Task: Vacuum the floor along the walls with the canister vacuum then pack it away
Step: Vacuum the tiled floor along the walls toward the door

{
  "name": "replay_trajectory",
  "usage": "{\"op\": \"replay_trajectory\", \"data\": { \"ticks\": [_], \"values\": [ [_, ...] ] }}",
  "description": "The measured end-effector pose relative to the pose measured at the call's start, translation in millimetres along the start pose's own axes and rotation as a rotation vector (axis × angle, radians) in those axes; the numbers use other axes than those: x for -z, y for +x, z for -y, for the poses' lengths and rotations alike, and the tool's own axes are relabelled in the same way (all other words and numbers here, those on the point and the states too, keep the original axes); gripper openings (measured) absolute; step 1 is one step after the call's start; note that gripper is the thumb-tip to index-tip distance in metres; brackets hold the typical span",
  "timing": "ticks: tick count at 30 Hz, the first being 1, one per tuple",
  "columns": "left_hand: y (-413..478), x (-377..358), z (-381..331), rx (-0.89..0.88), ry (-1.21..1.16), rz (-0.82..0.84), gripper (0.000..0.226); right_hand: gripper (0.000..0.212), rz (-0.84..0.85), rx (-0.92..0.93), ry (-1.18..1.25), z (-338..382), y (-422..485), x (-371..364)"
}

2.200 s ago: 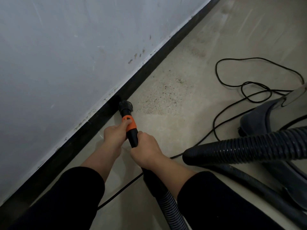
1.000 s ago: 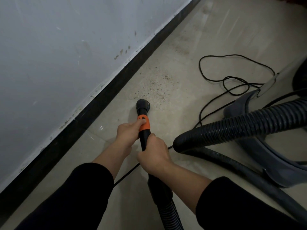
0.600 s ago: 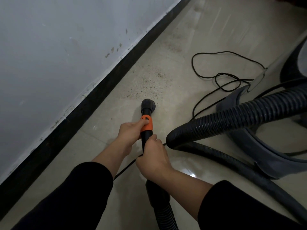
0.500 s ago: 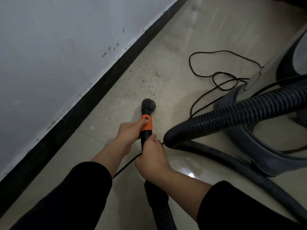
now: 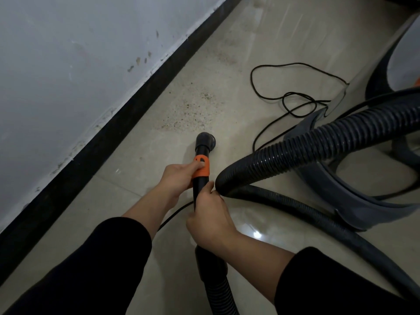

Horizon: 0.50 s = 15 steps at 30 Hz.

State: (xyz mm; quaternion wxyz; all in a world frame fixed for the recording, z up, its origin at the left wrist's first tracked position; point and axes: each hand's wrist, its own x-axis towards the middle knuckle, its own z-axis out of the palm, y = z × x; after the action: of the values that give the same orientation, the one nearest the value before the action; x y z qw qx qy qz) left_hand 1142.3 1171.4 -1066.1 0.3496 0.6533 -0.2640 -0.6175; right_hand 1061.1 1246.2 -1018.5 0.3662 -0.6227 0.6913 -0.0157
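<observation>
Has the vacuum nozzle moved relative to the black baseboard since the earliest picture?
Yes. The nozzle touched the black baseboard then; now it is out on the floor.

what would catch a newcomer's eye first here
The orange collar on the vacuum wand, held by the left hand, stands out at centre. Ahead of its nozzle, dark specks dot the floor near the black baseboard. A thick ribbed hose arcs in from the right.

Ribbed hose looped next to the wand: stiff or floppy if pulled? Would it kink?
Probably floppy lengthwise: the ribbed hose curves in a tight bend beside the right hand without kinking. Its ribs likely resist crushing, so it should keep its round section. Tugged hard, it may drag the canister over the glossy floor.
</observation>
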Motion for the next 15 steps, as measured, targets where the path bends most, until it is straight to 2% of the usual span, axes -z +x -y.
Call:
{"op": "replay_trajectory", "data": {
  "ticks": [6, 13, 15],
  "values": [
    [-4, -1, 2, 0.001, 0.040, 0.041, 0.016, 0.068, -0.004, -0.006, 0.028, -6, -6, 2],
    [-16, 5, 1, 0.063, 0.090, 0.132, 0.023, 0.073, 0.041, -0.009, 0.037, -10, -26, 4],
    [-20, 5, 3, 0.076, 0.107, 0.145, 0.032, 0.076, 0.054, -0.028, 0.036, -12, -33, 4]
  ]
}}
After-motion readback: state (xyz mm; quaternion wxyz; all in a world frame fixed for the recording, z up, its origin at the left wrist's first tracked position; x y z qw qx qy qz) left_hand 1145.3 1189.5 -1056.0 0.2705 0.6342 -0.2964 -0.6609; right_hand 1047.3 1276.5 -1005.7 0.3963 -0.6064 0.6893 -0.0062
